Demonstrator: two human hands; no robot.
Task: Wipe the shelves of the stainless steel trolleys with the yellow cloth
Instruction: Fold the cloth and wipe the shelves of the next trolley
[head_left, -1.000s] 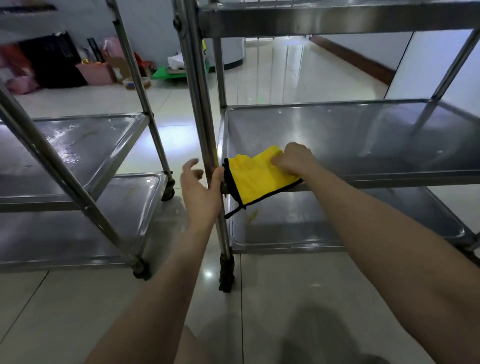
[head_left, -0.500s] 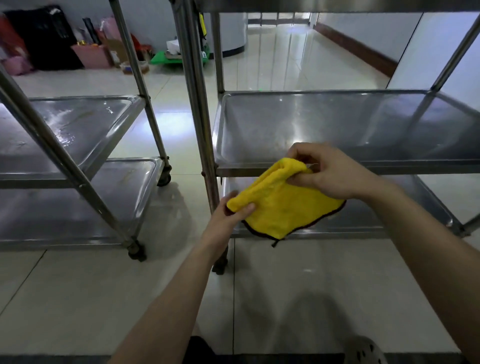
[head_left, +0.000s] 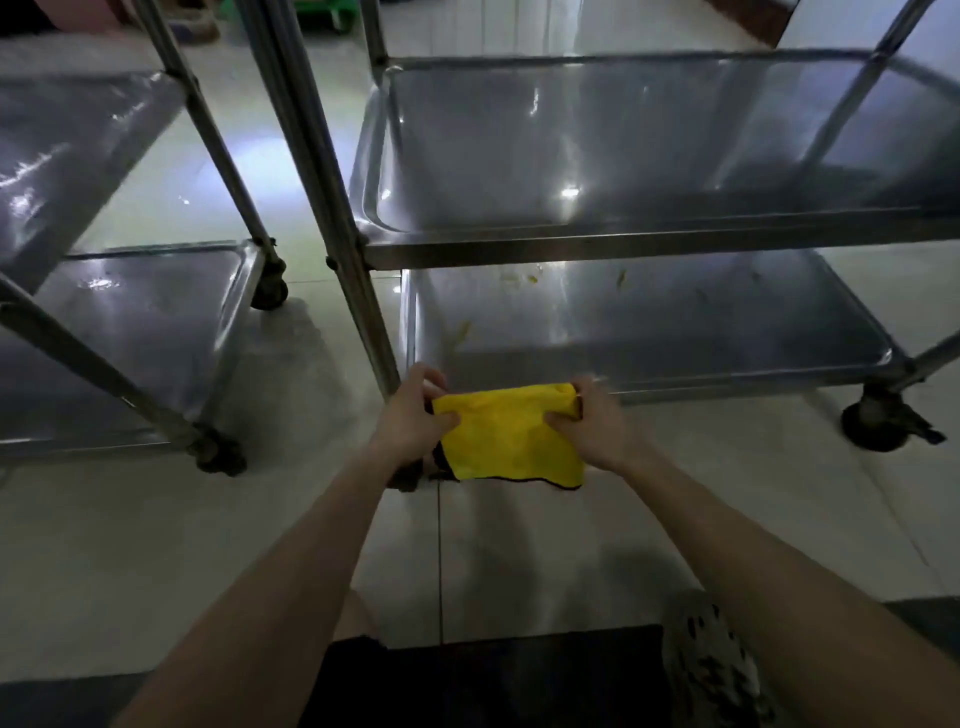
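Both my hands have dropped since half a second ago. The yellow cloth (head_left: 511, 436), then bunched up at the front edge of the middle shelf (head_left: 623, 145), is now pulled flat between them just in front of the bottom shelf (head_left: 649, 332) of the right-hand trolley (head_left: 332, 218). My left hand (head_left: 410, 421), which had pinched one low corner, grips the cloth's left edge with the thumb on top. My right hand (head_left: 592, 426) grips the right edge the same way, with the fingers curled behind.

The fingers behind the cloth are hidden, and the right hand is blurred. I cannot tell whether the cloth touches the bottom shelf's front rim. The cloth and my left hand cover the wheel at that shelf's near left corner. The trolley's upper part is cut off at the top.

Yellowish smears (head_left: 519, 278) mark the back of the bottom shelf. A black wheel (head_left: 878, 421) stands at its right front corner. To the left of the bottom shelf, across a strip of tiled floor (head_left: 156, 545), stands the left-hand trolley (head_left: 130, 332). Well in front of the bottom shelf, at the lower edge, are my dark clothing (head_left: 493, 675) and a spotted shoe (head_left: 711, 670).
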